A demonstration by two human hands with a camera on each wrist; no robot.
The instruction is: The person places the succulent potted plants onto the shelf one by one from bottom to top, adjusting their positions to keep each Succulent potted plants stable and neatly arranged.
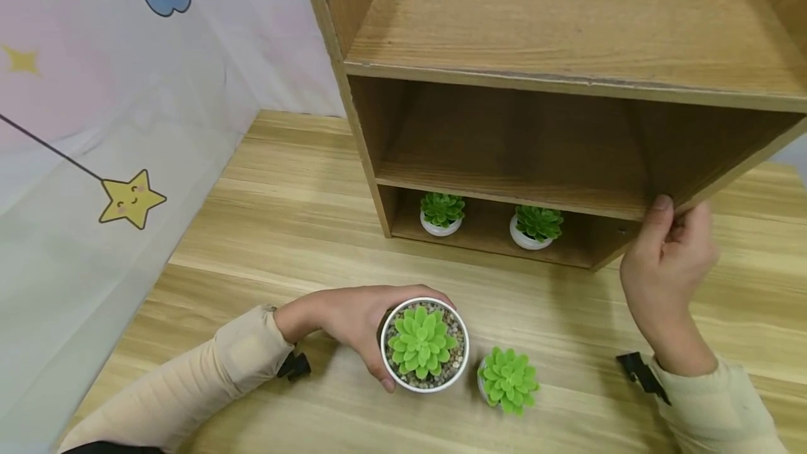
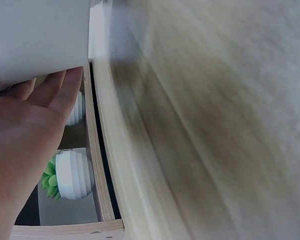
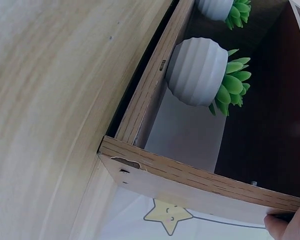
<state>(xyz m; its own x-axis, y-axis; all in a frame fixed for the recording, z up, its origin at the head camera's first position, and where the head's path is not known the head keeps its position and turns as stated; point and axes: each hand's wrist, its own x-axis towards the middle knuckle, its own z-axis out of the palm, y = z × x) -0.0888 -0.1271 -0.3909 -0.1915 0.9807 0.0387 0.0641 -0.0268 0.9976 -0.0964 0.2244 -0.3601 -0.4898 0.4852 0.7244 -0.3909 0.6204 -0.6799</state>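
A white pot with a light green succulent (image 1: 422,343) and gravel is gripped from its left side by my left hand (image 1: 356,321), the fingers behind it and the thumb in front. In the left wrist view the smooth white wall of this pot (image 2: 37,40) hangs above the wooden tabletop. Just right of it on the table stands a smaller potted succulent (image 1: 508,380). My right hand (image 1: 671,265) holds the right side panel of the wooden shelf (image 1: 504,191), thumb on its front edge near the lower board.
On the shelf's bottom level stand two succulents in ribbed white pots, a left one (image 1: 441,214) and a right one (image 1: 536,226). A printed cloth (image 1: 126,90) with stars and a cloud hangs along the left. Wooden table (image 1: 284,209) lies beneath everything.
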